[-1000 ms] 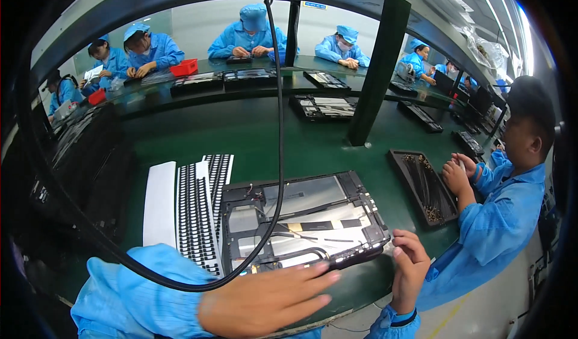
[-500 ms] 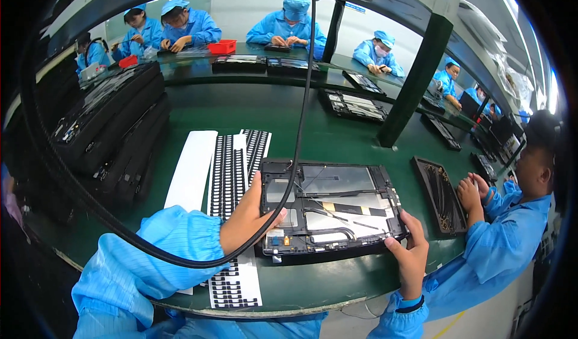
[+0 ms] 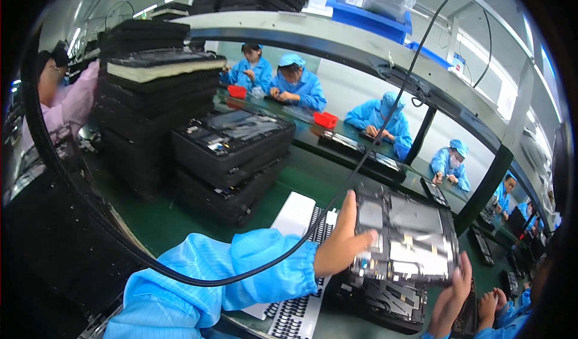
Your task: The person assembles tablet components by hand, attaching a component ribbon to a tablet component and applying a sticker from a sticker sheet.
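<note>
Between my two hands is a flat tablet-like housing [image 3: 415, 218], black-framed with silvery panels and flat strips inside, raised and tilted and somewhat blurred. My left hand [image 3: 344, 243] grips its left edge, thumb over the top face. At the lower right corner my right hand [image 3: 454, 294] closes on the edge. Below it, a similar opened housing [image 3: 391, 300] in a black tray rests on the green table. White sheets with rows of black stick-on pieces [image 3: 304, 309] lie beside my left forearm, partly covered by it.
A low stack of black trays [image 3: 232, 146] and a taller stack [image 3: 141, 122] stand on the left. A black cable [image 3: 198, 279] loops across the view. A person in pink [image 3: 72, 104] is at far left; a co-worker's hand [image 3: 489, 306] shows at right. Shelf beam [image 3: 355, 50] overhead.
The housing has been lifted off the table by both my hands, uncovering another below. The view has swung left and up, bringing the tray stacks and the person in pink into sight.
</note>
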The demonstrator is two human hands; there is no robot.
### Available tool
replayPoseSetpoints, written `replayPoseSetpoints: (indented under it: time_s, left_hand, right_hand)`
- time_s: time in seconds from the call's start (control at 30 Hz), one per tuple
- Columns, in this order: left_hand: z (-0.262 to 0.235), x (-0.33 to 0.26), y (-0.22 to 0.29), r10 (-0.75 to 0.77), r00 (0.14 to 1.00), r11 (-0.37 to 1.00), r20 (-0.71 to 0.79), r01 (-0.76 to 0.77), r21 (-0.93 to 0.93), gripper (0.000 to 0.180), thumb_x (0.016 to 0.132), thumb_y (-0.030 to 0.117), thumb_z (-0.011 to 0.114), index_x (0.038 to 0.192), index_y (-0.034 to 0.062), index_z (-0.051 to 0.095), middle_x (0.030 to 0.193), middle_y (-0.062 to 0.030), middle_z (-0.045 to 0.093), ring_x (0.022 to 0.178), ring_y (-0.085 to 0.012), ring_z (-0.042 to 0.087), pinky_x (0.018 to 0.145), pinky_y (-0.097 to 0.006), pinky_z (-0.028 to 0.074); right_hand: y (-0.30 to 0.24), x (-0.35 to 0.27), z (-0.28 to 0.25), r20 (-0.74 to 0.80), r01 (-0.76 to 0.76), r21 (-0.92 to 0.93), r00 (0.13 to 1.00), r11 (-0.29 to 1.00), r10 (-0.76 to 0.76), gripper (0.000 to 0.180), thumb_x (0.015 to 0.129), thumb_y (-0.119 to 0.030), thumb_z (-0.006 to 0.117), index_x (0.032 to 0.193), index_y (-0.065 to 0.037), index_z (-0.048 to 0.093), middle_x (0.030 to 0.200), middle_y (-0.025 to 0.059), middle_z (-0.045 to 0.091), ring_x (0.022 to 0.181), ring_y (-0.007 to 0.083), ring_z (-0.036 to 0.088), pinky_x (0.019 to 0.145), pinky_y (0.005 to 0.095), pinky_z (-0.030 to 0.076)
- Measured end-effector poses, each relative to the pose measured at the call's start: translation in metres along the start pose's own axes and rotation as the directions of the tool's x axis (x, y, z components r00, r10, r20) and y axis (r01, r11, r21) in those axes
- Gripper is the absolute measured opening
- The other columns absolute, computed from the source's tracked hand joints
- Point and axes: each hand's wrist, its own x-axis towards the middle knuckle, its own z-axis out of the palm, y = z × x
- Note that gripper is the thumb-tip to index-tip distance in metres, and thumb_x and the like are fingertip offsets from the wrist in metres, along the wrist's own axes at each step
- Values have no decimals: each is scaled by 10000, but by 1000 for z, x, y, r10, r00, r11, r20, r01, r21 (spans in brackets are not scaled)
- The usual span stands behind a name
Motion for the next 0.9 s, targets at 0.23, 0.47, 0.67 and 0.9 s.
replayPoseSetpoints:
  time_s: [0.23, 0.47, 0.67, 0.9]
  left_hand:
    - [-83, 27, 69, 108, 937, 965, -333, -179, -190, 370, 829, 116, 452, 1174, 68, 328, 968, -75, 497, 763, -112, 524, 632, -252, 470]
    - [-191, 6, 67, 405, 723, 899, -560, -204, 387, 697, 734, 233, 594, 1256, -38, 220, 1221, -190, 267, 1159, -273, 246, 971, -338, 213]
    - [-215, -10, 71, 299, 580, 872, -758, 157, 464, 818, 720, 336, 598, 1284, -49, 149, 1281, -221, 185, 1192, -339, 186, 996, -388, 148]
    - [-215, -26, 60, 405, 530, 706, -745, 336, 623, 714, 771, 363, 554, 1268, -19, 213, 1280, -197, 211, 1195, -338, 183, 979, -410, 154]
  right_hand:
    - [-2, 102, 142, 352, -246, 242, 924, 939, 151, 385, 712, -85, 579, 1053, 64, 479, 990, 109, 518, 911, 182, 488, 827, 281, 360]
    - [59, 122, 309, 478, -263, 328, 875, 907, 80, 314, 634, -62, 638, 917, 26, 533, 855, 91, 549, 810, 173, 499, 746, 280, 374]
    - [108, 109, 391, 428, -182, 185, 900, 966, 87, 229, 656, -40, 614, 860, 47, 560, 818, 94, 561, 787, 164, 512, 717, 275, 395]
    - [145, 91, 405, 364, -10, -59, 931, 998, 31, 333, 667, -187, 654, 910, 23, 564, 848, 132, 598, 804, 207, 559, 733, 305, 420]
